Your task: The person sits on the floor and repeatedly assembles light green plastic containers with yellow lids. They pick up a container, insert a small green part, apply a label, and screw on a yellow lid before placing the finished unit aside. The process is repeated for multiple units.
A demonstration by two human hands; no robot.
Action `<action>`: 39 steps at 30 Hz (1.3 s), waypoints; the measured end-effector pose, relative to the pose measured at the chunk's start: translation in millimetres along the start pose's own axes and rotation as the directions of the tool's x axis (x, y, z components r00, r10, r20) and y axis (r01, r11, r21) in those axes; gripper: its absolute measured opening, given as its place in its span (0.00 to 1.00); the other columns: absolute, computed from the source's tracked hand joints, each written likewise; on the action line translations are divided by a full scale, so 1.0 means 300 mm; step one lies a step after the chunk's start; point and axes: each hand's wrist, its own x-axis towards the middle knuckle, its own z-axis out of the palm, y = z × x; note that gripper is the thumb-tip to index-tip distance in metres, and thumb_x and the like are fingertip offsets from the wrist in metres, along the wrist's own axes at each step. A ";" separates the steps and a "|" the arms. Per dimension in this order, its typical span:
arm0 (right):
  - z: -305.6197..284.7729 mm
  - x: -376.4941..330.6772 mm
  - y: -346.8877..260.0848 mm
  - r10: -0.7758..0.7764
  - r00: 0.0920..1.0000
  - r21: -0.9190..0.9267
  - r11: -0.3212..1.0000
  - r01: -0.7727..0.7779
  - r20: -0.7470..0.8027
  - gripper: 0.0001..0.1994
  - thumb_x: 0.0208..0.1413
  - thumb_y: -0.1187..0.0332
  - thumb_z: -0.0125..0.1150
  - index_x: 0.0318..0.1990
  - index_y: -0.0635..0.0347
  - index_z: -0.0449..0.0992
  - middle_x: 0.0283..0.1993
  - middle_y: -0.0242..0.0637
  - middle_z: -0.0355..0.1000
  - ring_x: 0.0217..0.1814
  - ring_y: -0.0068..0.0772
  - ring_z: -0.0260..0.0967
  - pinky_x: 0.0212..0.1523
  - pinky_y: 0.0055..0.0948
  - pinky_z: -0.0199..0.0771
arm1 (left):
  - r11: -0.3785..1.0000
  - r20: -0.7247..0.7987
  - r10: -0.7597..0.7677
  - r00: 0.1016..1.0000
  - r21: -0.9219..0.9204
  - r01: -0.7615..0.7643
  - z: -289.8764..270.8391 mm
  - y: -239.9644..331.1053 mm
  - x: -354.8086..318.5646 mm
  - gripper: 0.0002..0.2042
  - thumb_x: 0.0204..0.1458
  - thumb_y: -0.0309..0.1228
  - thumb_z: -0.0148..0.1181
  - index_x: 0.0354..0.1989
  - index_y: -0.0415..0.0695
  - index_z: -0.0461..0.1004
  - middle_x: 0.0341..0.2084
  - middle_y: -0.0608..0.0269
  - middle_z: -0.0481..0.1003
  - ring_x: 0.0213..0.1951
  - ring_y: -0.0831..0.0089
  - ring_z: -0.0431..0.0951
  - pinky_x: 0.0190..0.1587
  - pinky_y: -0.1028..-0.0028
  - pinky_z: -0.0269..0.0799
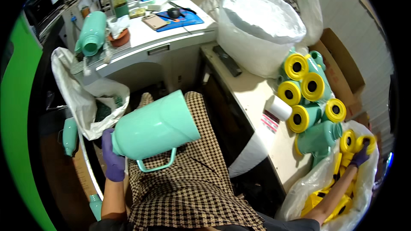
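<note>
My left hand (114, 156), in a purple glove, grips a mint-green plastic jug body (154, 124) by its narrow neck. The jug lies on its side above my lap, its wide end to the right and its loop handle pointing toward me. Far to the right, my right hand (360, 156), also gloved in purple, is closed on a yellow ring-shaped part (366, 143) at the top of a clear plastic bag (295, 203). More yellow parts (317, 199) fill the bag. Part of my right fingers is hidden by the ring.
Several mint jugs with yellow bases (312, 86) lie on the right-hand bench (244, 90), beside a white label roll (279, 108). Behind them stands a large white sack (257, 38). Another jug (92, 34) and a phone (155, 22) are on the white table; a white bag (70, 81) hangs left.
</note>
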 end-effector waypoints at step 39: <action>1.383 -1.899 -0.547 -0.519 0.136 0.520 0.731 -0.442 0.844 0.40 0.70 0.38 0.32 0.75 0.63 0.50 0.77 0.49 0.52 0.80 0.45 0.47 0.78 0.45 0.43 | 0.950 0.109 0.139 0.984 0.266 -0.164 -0.003 0.125 -0.110 0.14 0.67 0.35 0.40 0.44 0.39 0.70 0.41 0.60 0.71 0.42 0.72 0.73 0.49 0.72 0.69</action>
